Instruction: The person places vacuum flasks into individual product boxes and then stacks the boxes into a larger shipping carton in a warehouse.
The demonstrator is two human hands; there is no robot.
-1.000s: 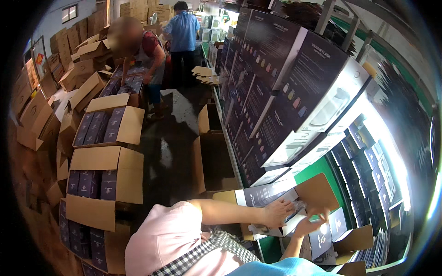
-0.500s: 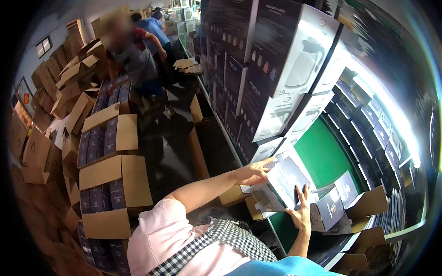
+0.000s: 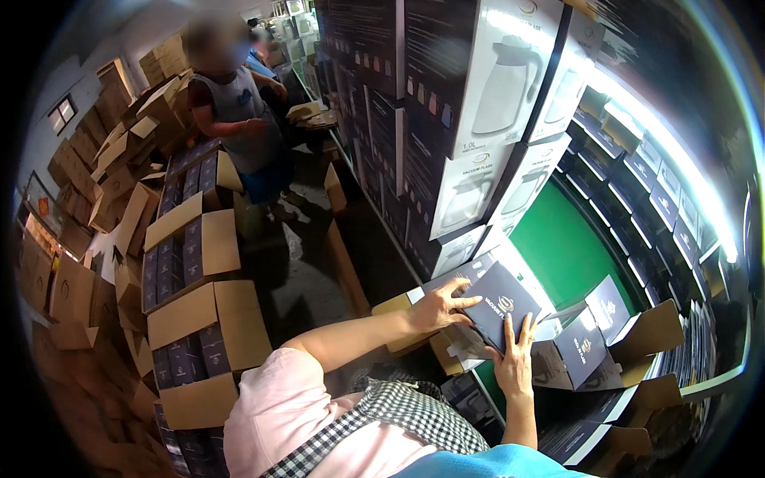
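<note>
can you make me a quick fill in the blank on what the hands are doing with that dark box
1. Both hands hold one dark ____ box.
2. The left hand lies on the box's ____ end.
3. The table top behind the box is ____.
4. On the floor, the open cardboard cartons hold ____ boxes.

Missing words: blue; left; green; dark

hands 2 | open floor cartons (image 3: 205,243) 3 (nearest stack) | co-worker (image 3: 239,119) 1

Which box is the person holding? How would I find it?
Look for the bright green table top beside the tall stack of white jug boxes. At its near edge, the dark navy box is tipped up between the left hand and right hand; neighbouring boxes lie untouched.
</note>
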